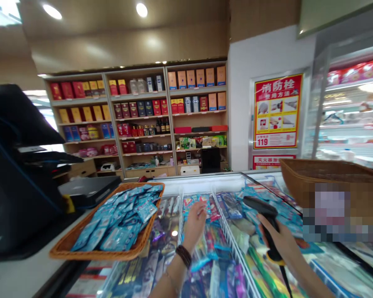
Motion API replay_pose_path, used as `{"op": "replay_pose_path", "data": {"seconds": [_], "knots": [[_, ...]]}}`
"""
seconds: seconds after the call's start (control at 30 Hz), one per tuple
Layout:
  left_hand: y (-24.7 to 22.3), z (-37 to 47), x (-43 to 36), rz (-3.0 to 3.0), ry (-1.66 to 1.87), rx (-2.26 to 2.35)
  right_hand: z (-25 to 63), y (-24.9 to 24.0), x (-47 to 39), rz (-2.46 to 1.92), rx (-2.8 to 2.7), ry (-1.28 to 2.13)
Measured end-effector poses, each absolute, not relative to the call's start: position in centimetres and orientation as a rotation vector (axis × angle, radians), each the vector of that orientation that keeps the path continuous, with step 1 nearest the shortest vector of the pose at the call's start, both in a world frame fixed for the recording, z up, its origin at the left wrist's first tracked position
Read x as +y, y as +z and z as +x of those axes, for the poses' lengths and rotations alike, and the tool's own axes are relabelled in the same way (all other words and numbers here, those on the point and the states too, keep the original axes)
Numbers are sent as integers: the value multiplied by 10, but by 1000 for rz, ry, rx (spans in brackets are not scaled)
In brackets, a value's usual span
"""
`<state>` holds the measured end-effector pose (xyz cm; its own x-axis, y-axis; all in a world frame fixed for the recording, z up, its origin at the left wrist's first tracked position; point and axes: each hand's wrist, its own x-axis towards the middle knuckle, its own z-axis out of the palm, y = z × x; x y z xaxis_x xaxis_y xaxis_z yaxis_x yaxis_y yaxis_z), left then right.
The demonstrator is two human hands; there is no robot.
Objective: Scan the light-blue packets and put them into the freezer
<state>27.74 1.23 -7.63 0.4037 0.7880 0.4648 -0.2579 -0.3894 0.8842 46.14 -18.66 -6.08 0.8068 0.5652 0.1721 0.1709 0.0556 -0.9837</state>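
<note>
My right hand is wrapped round the handle of a black barcode scanner, its head pointing left and its cord hanging down. My left hand, with a dark bead bracelet on the wrist, is raised over the freezer, its fingers curled in and nothing visible in them. Below both hands lies a chest freezer with wire dividers and colourful packaged ice pops. To the left of my left hand, an orange-brown wicker basket holds a heap of blue packets.
A dark checkout terminal stands on the counter at the left. At the right, a brown woven basket rests on the freezer. Shelves of boxed goods line the back wall, beside a red fire-hydrant poster and a lit display fridge.
</note>
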Motion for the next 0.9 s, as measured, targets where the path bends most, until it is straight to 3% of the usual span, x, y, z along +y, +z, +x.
{"op": "replay_pose_path", "data": {"seconds": [0.23,0.47,0.6,0.73,0.9], "knots": [[-37,159,67,2142,1398,1006,397,-52,-126,-1409,-859,496],[-36,94,100,2291,1073,1718,342,-61,-86,-1281,-913,580],[-41,88,108,2266,985,1827,337,-68,-82,-1320,-982,642],[-36,89,105,2157,1113,1886,346,-73,-83,-1291,-925,672],[-27,92,91,2012,1352,1572,357,-77,-85,-1373,-888,635]]}}
